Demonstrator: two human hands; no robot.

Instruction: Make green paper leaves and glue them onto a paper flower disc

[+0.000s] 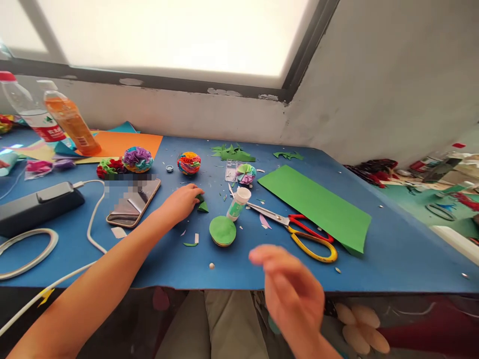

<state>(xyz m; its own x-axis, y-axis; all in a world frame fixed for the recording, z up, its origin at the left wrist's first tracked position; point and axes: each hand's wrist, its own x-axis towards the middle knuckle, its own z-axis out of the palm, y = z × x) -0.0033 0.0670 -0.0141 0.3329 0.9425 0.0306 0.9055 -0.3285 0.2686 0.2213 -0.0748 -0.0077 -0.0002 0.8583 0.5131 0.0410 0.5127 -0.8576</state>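
My left hand (185, 201) reaches across the blue table, its fingertips closed on a small dark green paper piece (202, 206). Lower and nearer to me, my right hand (292, 286) hovers at the table's front edge, fingers loosely bent and apart, with nothing in it. Between the hands lies a round disc topped with green paper (223, 230). Just behind the disc an uncapped glue stick (238, 203) stands upright. Scissors with red and yellow handles (295, 227) rest to its right, partly against a large green paper sheet (318, 204).
Ruffled multicoloured balls (189, 163) sit toward the back, near green paper offcuts (234, 152). On the left are a phone (134, 202), a dark box-shaped device (41, 207), a white cable (92, 224), a tape ring (52, 244) and two bottles (73, 119). Paper scraps dot the blue table (168, 269).
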